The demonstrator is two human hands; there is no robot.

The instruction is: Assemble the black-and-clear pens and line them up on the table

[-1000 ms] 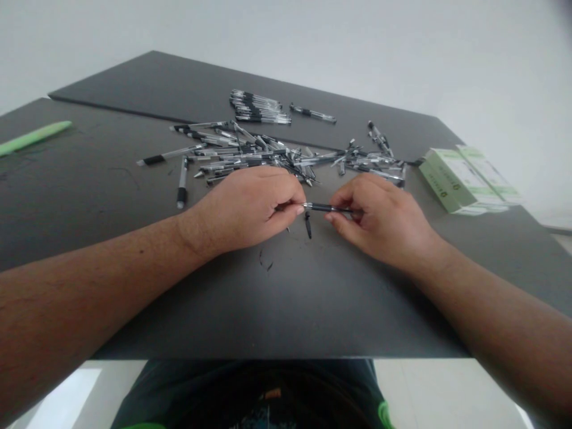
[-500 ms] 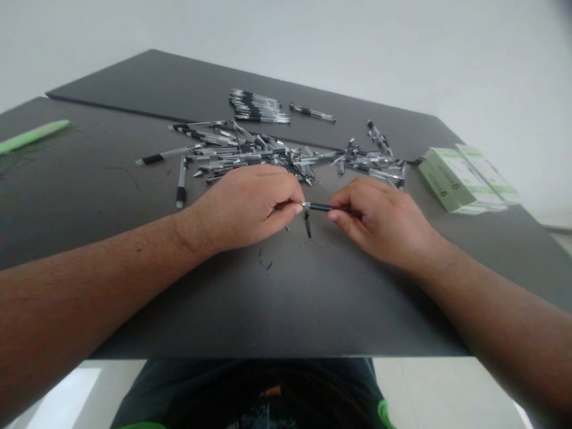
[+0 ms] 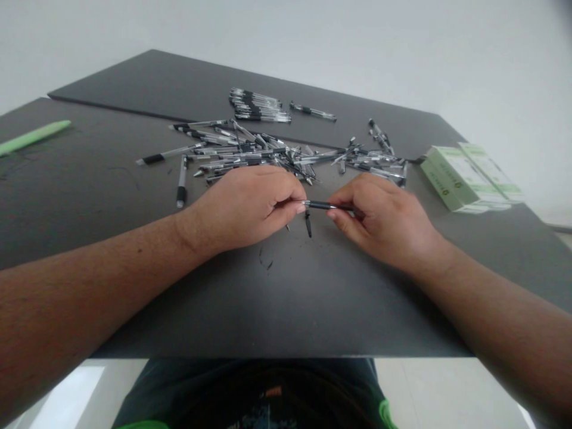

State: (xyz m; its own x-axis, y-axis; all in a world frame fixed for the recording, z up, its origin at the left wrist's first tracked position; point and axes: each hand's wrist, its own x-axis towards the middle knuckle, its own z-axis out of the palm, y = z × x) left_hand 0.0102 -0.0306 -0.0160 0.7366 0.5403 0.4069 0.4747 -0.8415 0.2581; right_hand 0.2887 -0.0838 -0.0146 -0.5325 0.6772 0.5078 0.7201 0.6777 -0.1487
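Observation:
A pen with a black grip (image 3: 318, 205) is stretched level between my two hands, above the grey table. My left hand (image 3: 259, 205) pinches its left end, where a silvery tip shows at the fingertips. On the other side my right hand (image 3: 379, 217) is closed on the barrel, thumb against forefinger. Part of the pen is hidden inside each hand. Just below it, a small black pen cap (image 3: 308, 224) lies on the table. Behind my hands spreads a loose pile of clear pens and pen parts (image 3: 241, 152).
A neat row of pens (image 3: 259, 107) lies farther back, with a single pen (image 3: 313, 112) beside it. More parts (image 3: 378, 161) lie to the right, near green-and-white boxes (image 3: 467, 179). A light green stick-like object (image 3: 33, 137) rests at the left.
My right hand's fingers have shifted slightly left and up along the pen, and a bit more of the pen shows between thumb and forefinger. My left hand holds nearly still.

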